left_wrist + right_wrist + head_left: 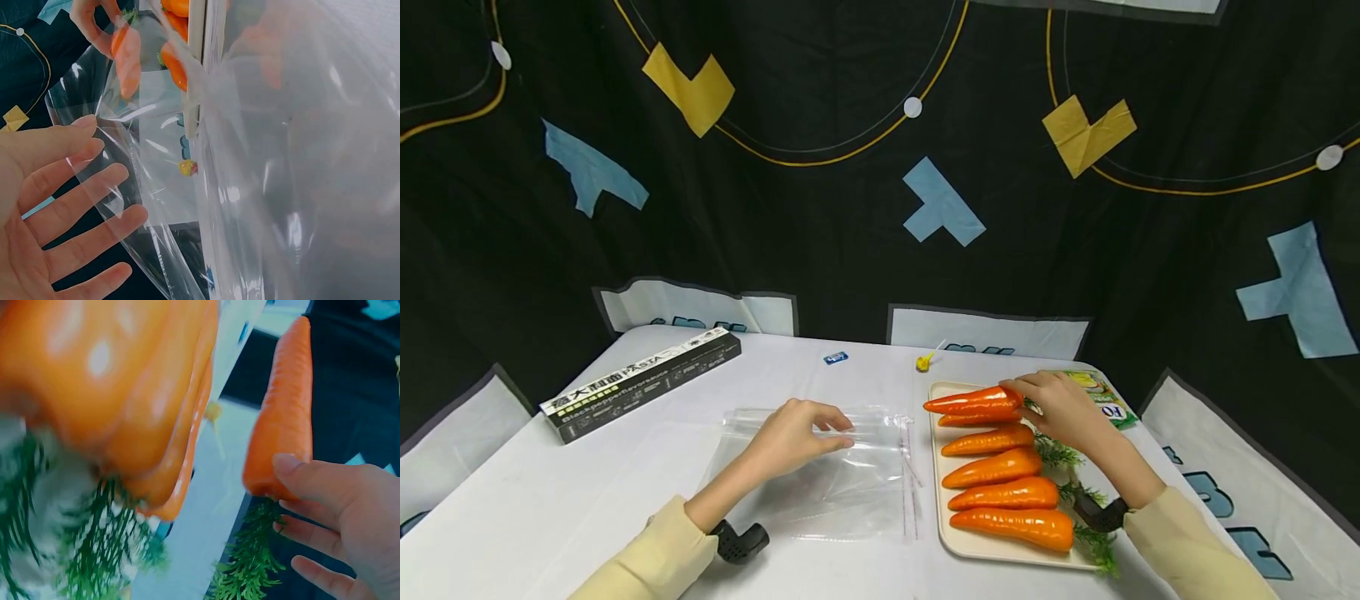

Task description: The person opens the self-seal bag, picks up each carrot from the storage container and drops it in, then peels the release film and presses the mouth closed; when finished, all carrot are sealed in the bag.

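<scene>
My right hand (1056, 404) grips a glossy orange carrot (966, 402) near its leafy end, thumb across the thick part in the right wrist view. That carrot is held above the far end of the cream tray (951, 546), its tip pointing left. Several more carrots (1011, 527) lie side by side on the tray, with green tops (250, 556) trailing right. On the left, my left hand (797, 437) pinches the top film of a clear plastic bag (835, 500) between thumb and forefinger. Its other fingers spread behind the film in the left wrist view.
A long black-and-white pasta box (643, 383) lies at the back left. Towards the back edge are a small blue packet (836, 357) and a small yellow item (923, 363). A green packet (1105, 400) sits behind my right hand. A black curtain hangs behind the table.
</scene>
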### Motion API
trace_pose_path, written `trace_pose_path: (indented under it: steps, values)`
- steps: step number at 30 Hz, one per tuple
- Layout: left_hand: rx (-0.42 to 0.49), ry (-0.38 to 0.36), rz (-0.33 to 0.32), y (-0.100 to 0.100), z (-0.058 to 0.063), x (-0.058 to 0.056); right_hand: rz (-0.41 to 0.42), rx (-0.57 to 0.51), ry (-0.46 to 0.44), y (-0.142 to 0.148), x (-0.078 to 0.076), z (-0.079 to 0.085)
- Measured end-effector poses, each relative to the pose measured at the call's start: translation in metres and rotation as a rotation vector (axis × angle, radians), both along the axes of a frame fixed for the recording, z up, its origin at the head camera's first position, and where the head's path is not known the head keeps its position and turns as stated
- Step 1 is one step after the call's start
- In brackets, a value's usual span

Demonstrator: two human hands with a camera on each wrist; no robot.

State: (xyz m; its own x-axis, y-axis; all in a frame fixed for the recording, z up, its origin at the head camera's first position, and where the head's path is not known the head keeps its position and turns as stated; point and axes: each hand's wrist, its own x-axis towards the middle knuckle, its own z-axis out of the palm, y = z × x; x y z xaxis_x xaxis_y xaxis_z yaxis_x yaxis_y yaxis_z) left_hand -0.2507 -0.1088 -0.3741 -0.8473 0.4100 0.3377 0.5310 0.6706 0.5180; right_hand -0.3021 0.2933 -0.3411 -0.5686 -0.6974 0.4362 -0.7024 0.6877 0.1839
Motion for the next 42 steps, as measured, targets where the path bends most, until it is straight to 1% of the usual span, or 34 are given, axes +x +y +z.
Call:
trace_pose_path:
  steps: [6,11,13,17,20,23,27,35,40,42]
  values:
    - [0.0,-0.009,0.001,0.0,-0.002,-0.001,-0.021,0.017,-0.065,-0.016,0.02,-0.003]
    - [0.005,-0.014,0.016,0.0,-0.003,-0.001,0.0,0.039,-0.088,-0.031,0.031,-0.007]
    - [0.009,-0.007,0.008,0.0,-0.003,-0.001,0.017,0.05,-0.092,-0.037,0.035,-0.009]
    - [0.014,0.006,-0.021,0.001,-0.004,-0.002,0.039,0.051,-0.132,-0.051,0.043,-0.014]
    - [0.019,-0.001,-0.03,0.001,-0.004,0.0,0.042,0.047,-0.178,-0.062,0.047,-0.019]
    - [0.022,-0.007,-0.032,0.001,-0.005,0.0,0.046,0.043,-0.231,-0.072,0.048,-0.025]
    - [0.033,-0.015,-0.051,0.002,-0.007,0.001,0.06,0.032,-0.291,-0.085,0.045,-0.029]
    - [0.006,0.012,-0.083,0.007,-0.011,0.0,0.096,-0.001,-0.43,-0.116,0.04,-0.028]
    - [-0.011,0.007,-0.078,0.008,-0.012,0.0,0.069,-0.042,-0.513,-0.133,0.041,-0.032]
    - [-0.015,0.001,-0.079,0.008,-0.013,0.0,0.058,-0.05,-0.529,-0.138,0.041,-0.036]
